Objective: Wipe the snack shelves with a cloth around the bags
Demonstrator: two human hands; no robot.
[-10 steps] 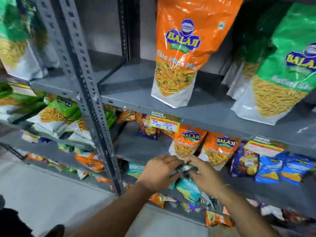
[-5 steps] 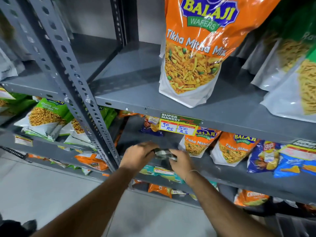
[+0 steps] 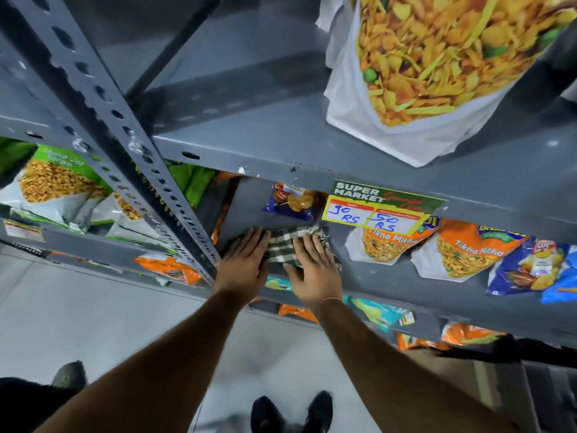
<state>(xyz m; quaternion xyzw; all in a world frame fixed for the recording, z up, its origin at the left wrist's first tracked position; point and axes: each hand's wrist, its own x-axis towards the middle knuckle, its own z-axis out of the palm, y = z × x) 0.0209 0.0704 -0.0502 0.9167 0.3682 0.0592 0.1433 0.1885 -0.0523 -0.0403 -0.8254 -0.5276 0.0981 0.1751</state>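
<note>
A green and white checked cloth [image 3: 285, 245] lies flat on the grey middle shelf [image 3: 390, 281], close to its left end. My left hand [image 3: 242, 264] lies flat with its fingers spread on the cloth's left edge. My right hand [image 3: 313, 267] presses down on the cloth's right part, fingers spread. Orange snack bags [image 3: 384, 245] stand to the right of the cloth on the same shelf. A small dark blue bag [image 3: 292, 201] lies behind the cloth.
A perforated grey upright post [image 3: 137, 151] runs down just left of my left hand. The shelf above [image 3: 281, 154] carries a large orange and white bag [image 3: 418, 67] and a price label [image 3: 374, 210] on its front edge. Blue chip bags [image 3: 530, 270] lie far right. More bags fill the lower shelves.
My hands held the bunched cloth between them in front of the shelf; now the cloth is spread on the shelf and both palms lie on it. The camera has moved closer.
</note>
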